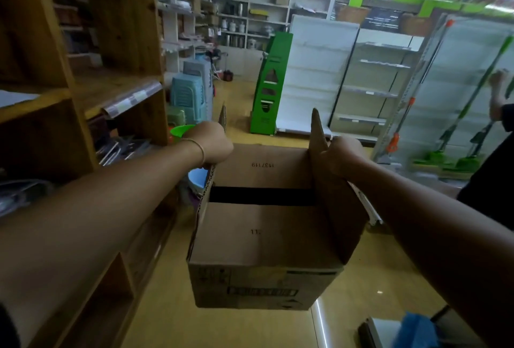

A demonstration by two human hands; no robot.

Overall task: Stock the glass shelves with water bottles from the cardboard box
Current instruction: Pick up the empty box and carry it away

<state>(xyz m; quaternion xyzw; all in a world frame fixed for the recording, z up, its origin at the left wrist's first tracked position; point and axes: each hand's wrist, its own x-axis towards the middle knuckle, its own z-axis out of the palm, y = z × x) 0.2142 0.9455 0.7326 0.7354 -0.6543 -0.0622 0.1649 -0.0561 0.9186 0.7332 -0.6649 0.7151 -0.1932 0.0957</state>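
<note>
An open cardboard box (264,239) hangs in the air in front of me above the yellow floor. No bottle shows inside it; I see only its brown bottom with a dark gap across it. My left hand (212,141) grips the upright left flap near its far corner. On the other side, my right hand (343,154) grips the upright right flap. No water bottles or glass shelves are recognisable in the view.
Wooden shelving (83,91) runs close along my left. Stacked plastic stools (189,94) stand further down that side. A green display stand (271,83) and white shelf units (370,80) stand ahead. Another person's arm (498,91) and green mops (456,158) are at the right.
</note>
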